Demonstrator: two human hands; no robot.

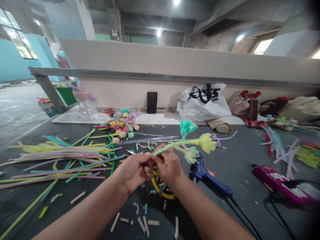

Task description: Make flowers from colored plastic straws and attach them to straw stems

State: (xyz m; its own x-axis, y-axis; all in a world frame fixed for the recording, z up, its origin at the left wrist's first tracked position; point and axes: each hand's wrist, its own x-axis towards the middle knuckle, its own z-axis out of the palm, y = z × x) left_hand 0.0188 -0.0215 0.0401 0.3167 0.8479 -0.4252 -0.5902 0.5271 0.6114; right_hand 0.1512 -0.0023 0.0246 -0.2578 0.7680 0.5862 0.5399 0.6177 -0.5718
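Note:
Between my hands is a pipe-cleaner flower (207, 143) with a pale yellow head and a stem striped yellow and green. My right hand (170, 166) is closed around its stem, beside a teal flower (187, 128) and another cream-yellow flower (190, 153) whose stems run toward the same hand. At the stem's lower end, my left hand (138, 170) has its fingers pinched together; what lies between the fingertips is mostly hidden. Under my hands stands a yellow ring-shaped rim (162, 193), partly covered. A blue glue gun (210, 180) lies just right of my right hand.
Loose pipe cleaners (62, 156) spread across the left of the dark table, with finished flowers (125, 121) behind them. Short cut pieces (145, 223) litter the front. A magenta tool (282, 183) with a cord lies right. A phone (152, 102) and white bag (203, 103) stand behind.

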